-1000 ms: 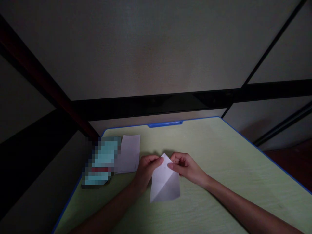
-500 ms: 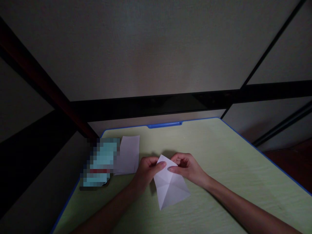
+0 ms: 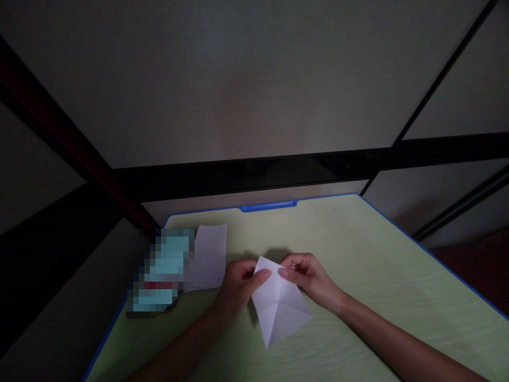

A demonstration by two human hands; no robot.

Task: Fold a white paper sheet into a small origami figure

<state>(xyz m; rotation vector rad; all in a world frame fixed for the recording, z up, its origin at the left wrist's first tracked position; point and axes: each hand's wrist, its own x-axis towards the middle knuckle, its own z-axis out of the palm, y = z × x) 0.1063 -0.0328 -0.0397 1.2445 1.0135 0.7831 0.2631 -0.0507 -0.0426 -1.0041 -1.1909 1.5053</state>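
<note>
A white sheet of paper (image 3: 278,310) with crossing crease lines is held up just above the table, one corner pointing down toward me. My left hand (image 3: 240,284) pinches its upper left edge, thumb on top and fingers curled behind. At the upper right edge, my right hand (image 3: 306,276) grips the same sheet between thumb and bent fingers. Both thumbs lie close together near the top of the paper. The fingertips behind the sheet are hidden.
Several white sheets (image 3: 209,257) lie in a stack at the left. Beside them is a pixelated pale-blue object (image 3: 169,265). The light wood-patterned table (image 3: 382,276) has a blue rim and a blue handle (image 3: 268,206) at its far edge, close to a panelled wall (image 3: 254,90).
The paper has been opened out from a folded shape, showing more creases, and its lower corner has swung to the right. Both hands keep their grip, the thumbs now nearer each other.
</note>
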